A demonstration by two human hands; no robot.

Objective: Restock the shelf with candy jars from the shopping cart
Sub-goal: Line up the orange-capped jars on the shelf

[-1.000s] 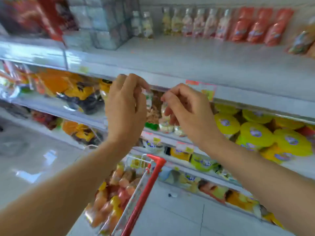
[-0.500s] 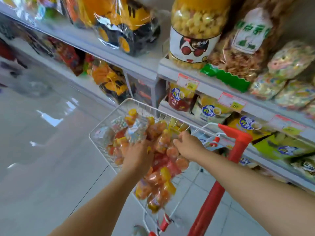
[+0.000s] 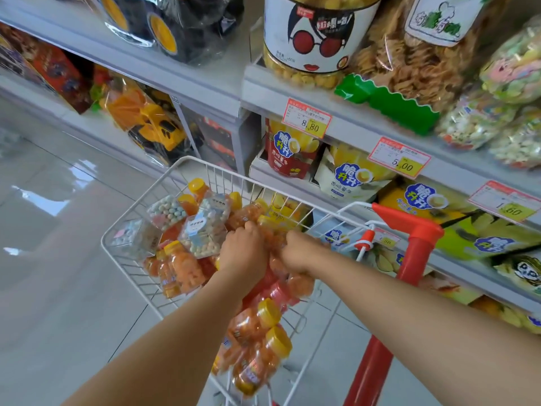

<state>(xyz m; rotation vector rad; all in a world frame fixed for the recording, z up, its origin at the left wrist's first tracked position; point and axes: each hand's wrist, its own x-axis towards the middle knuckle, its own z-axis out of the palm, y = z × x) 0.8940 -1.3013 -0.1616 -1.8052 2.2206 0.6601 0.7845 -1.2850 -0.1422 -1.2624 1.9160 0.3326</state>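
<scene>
A white wire shopping cart (image 3: 187, 162) with a red handle (image 3: 409, 227) holds several candy jars: orange ones with yellow lids (image 3: 181, 268) and clear square ones with pastel balls (image 3: 202, 232). My left hand (image 3: 243, 253) is down in the pile, fingers curled round an orange jar (image 3: 246, 215). My right hand (image 3: 298, 253) is beside it, fingers curled into the jars; what they grip is hidden. The shelf (image 3: 345, 118) runs above and right of the cart.
Price tags (image 3: 306, 118) line the shelf edge. A big snack jar with a sunglasses face (image 3: 316, 39) and snack bags (image 3: 424, 63) stand on it. Chip bags (image 3: 348, 174) fill the lower shelf. Toy trucks (image 3: 155, 127) sit left. Tiled floor (image 3: 58, 259) lies left of the cart.
A second ago both hands were up at the shelf edge. They dropped into the cart half a second ago and now sit closer together, deeper among the jars.
</scene>
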